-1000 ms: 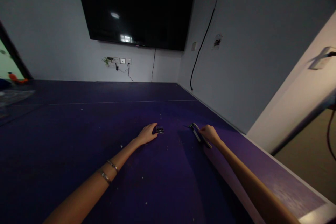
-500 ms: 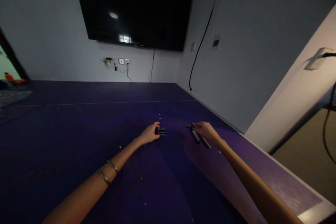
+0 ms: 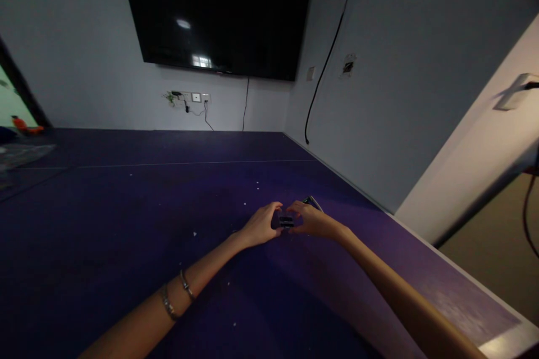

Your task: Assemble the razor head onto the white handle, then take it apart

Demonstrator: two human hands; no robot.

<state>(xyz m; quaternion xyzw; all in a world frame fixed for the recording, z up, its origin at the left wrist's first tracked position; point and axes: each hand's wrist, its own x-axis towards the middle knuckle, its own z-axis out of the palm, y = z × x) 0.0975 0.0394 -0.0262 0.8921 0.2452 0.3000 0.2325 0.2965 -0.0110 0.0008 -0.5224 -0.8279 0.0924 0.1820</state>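
Observation:
Near the middle of the table, a small dark rectangular block (image 3: 287, 222) with pale lines across it sits between my two hands. My left hand (image 3: 263, 225) grips its left side, thumb below and fingers above. My right hand (image 3: 309, 220) has its thumb and fingertips curled around the right end. Just behind the right hand, part of a thin tool with a pale edge (image 3: 312, 202) shows; the hand hides the rest of it, and its kind is unclear.
The purple tabletop (image 3: 126, 224) carries several white specks. A large screen (image 3: 219, 11) hangs on the far wall above sockets (image 3: 196, 97). One black cable (image 3: 324, 67) dangles by the right wall. At the far left lie clear plastic (image 3: 29, 154) and an orange object (image 3: 26, 126).
My left hand has moved right with the dark block. My right hand has left the thin tools and come left to the block's right end, now covering most of the tools.

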